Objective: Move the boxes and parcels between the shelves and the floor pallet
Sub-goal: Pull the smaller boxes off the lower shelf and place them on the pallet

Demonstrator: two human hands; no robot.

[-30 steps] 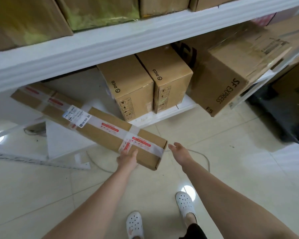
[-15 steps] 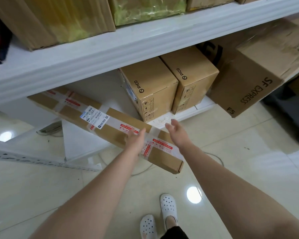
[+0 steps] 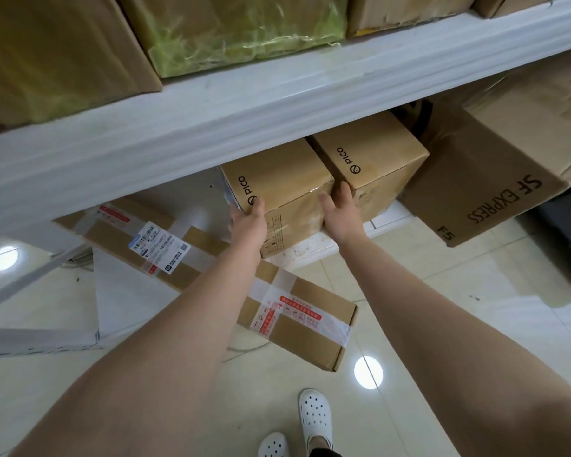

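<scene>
Low on the bottom shelf (image 3: 314,253), my left hand (image 3: 248,222) wraps the PICO box (image 3: 287,189) at its near left corner. My right hand (image 3: 342,212) pinches the right corner, fingers wedged against the neighbouring box (image 3: 379,166). Stiff carton, probably hefty; I'd hold low.

Left hand (image 3: 248,222) and right hand (image 3: 342,214) grip PICO box (image 3: 282,179).
</scene>
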